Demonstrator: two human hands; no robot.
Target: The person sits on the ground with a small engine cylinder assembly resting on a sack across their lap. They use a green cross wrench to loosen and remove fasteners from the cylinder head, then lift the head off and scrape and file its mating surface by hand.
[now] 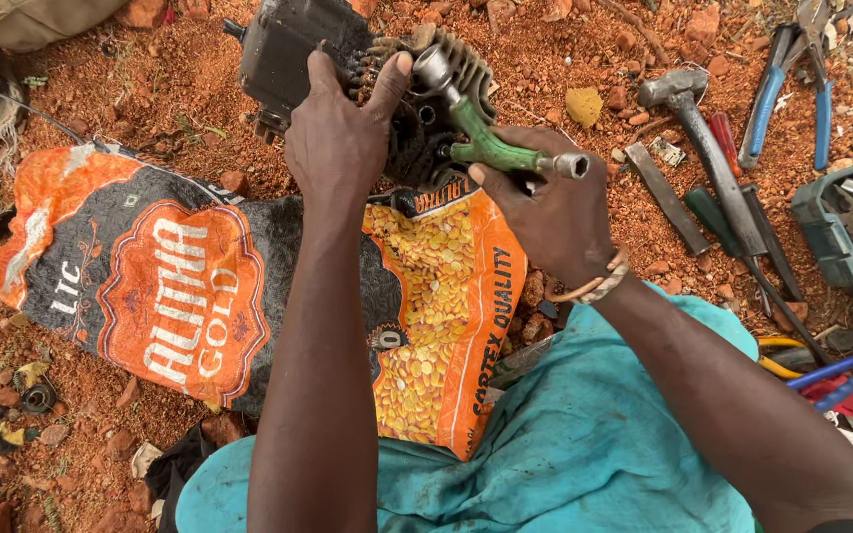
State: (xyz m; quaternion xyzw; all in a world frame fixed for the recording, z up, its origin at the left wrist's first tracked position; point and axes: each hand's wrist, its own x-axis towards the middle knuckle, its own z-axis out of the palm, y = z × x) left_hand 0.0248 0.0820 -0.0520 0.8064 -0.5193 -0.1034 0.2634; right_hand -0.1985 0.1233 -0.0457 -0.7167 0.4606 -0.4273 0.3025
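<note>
The top of the dark, greasy finned engine block [367, 69] runs off the upper edge, and the left hand [343, 138] covers its middle, so the fins beneath the palm cannot be seen. The socket end of the green-painted Y-shaped metal wrench [481, 138] presses into the engine, hiding what it sits on; the right hand [555, 217] conceals the lower branch in its grip. The printed orange and black woven sack [180, 286] is partly hidden under the left forearm and the teal cloth [565, 444]. The blue-grey plastic socket case [841, 237] is cut off at the right edge, its contents too small to tell.
</note>
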